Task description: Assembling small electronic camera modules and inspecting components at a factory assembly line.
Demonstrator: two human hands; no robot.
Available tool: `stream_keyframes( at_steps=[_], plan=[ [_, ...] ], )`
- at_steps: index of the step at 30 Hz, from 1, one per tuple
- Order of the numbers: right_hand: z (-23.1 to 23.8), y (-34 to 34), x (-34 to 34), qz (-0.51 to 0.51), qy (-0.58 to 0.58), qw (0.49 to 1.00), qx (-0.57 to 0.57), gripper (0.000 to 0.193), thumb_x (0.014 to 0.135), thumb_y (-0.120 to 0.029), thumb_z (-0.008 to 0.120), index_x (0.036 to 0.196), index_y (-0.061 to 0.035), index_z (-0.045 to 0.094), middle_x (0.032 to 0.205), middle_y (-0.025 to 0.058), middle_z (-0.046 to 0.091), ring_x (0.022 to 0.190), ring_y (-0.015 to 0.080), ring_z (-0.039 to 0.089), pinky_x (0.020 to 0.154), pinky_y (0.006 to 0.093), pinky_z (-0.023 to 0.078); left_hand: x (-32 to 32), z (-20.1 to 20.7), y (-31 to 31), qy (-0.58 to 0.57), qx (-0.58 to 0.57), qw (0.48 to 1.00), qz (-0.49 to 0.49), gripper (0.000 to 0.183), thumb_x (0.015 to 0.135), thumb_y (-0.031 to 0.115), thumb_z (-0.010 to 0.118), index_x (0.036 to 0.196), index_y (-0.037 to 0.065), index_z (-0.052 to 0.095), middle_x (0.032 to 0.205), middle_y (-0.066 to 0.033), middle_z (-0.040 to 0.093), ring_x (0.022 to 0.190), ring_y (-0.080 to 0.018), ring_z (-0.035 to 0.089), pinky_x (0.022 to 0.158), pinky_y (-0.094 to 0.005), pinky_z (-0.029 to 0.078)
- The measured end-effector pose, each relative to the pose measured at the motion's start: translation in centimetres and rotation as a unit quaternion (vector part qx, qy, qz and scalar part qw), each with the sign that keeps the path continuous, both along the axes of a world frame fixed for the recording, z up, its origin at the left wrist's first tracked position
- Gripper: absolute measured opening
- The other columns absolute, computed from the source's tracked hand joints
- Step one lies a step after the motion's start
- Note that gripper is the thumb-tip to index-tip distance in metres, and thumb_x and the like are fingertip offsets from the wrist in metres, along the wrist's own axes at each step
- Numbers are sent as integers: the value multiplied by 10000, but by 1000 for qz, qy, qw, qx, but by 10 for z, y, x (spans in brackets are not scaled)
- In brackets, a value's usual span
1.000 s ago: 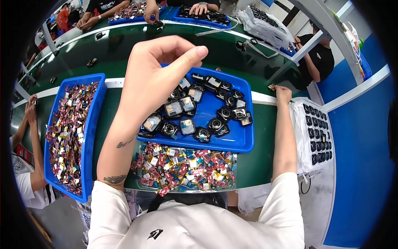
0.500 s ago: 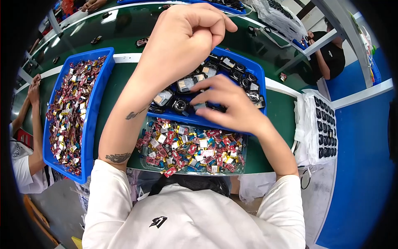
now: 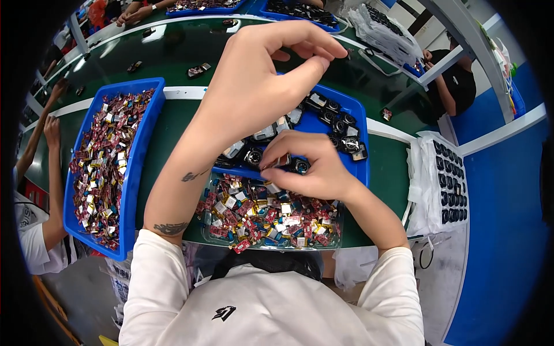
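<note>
My left hand (image 3: 283,63) is raised over the far side of the blue bin (image 3: 359,170), its fingers curled and the thumb up against them. Whatever it may hold is hidden. At the bin's near edge, my right hand (image 3: 309,164) pinches a small circuit board (image 3: 281,161) with a reddish part showing. Black watch-like cases (image 3: 345,122), some with round faces, lie loosely in the bin. Just below my right hand, a clear tray (image 3: 271,247) holds a heap of red circuit boards (image 3: 245,207) with white and yellow parts attached.
A long blue bin (image 3: 130,199) full of similar boards stands at left. Beyond runs a green belt (image 3: 167,55) carrying scattered small assemblies. White-wrapped stacked trays of black cases (image 3: 450,181) stand at right. Other people work at left and at far right (image 3: 453,83).
My right hand has come nearer and closed from spread fingers to a pinch on the circuit board. The left hand's fist has loosened and sits slightly lower in view. The whole view has shifted a little.
</note>
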State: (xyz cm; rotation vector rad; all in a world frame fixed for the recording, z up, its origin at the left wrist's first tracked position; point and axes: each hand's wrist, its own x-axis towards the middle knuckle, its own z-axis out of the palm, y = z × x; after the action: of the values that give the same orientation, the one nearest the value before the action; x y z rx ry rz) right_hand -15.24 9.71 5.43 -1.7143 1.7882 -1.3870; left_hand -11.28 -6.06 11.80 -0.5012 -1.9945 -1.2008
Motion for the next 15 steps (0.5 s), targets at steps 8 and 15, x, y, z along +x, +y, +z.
stream_keyframes(
  at_steps=[8, 15],
  plan=[
    [35, 24, -41, -96, -258, 944, -183, 118, 791, -1, 688, 887, 22, 622, 876, 79, 629, 819, 135, 612, 774, 274, 515, 6, 1, 11, -81, -22, 996, -17, 115, 832, 77, 651, 864, -29, 682, 835, -94, 663, 777, -142, 620, 708, -254, 476],
    [37, 37, -49, -134, -251, 936, -206, 120, 795, -21, 706, 892, 7, 642, 875, 52, 618, 807, 107, 581, 759, 262, 502, 0, -1, 17, -92, -50, 994, -19, 100, 774, 41, 683, 863, -2, 695, 858, -94, 669, 835, -153, 622, 754, -272, 478]
  ],
)
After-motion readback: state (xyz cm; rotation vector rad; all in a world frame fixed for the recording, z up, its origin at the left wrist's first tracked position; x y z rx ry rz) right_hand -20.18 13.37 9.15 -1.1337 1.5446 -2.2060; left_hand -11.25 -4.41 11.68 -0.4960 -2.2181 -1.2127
